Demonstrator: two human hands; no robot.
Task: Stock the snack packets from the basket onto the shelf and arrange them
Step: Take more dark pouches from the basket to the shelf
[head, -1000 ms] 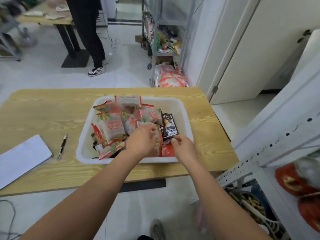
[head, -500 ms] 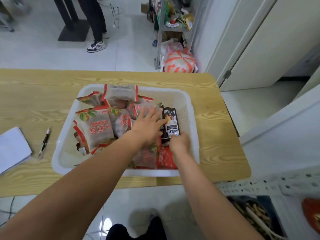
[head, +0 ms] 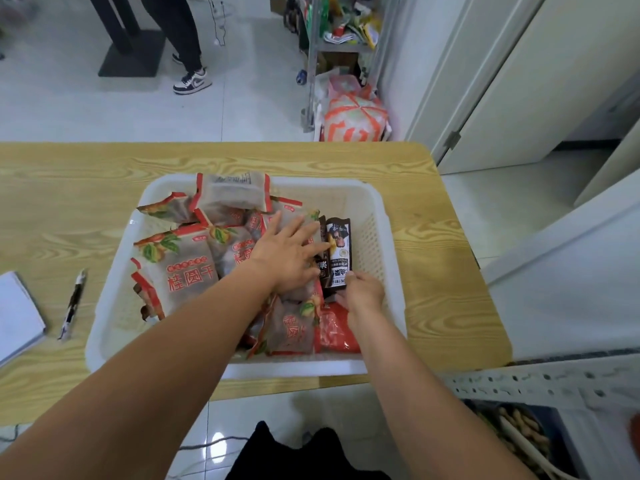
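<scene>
A white plastic basket [head: 377, 237] sits on the wooden table [head: 69, 209], filled with several brown-and-red snack packets [head: 187, 268]. A black packet [head: 337, 251] stands on edge at the basket's right side. My right hand [head: 362, 294] grips the black packet's near end. My left hand [head: 289, 252] lies flat with fingers spread on the brown packets beside the black one. A red packet [head: 334, 330] lies under my right wrist. The white metal shelf [head: 540, 379] shows at the lower right.
A pen [head: 72, 303] and a white notebook [head: 17, 317] lie on the table's left. A person stands beyond the table by shoes [head: 192, 81]. A cluttered rack [head: 332, 36] and an orange-white bag [head: 355, 119] stand on the floor behind.
My left hand opened from a curled grip and slid forward over the brown packets. My right hand stayed on the black packet's end. The view tilted down.
</scene>
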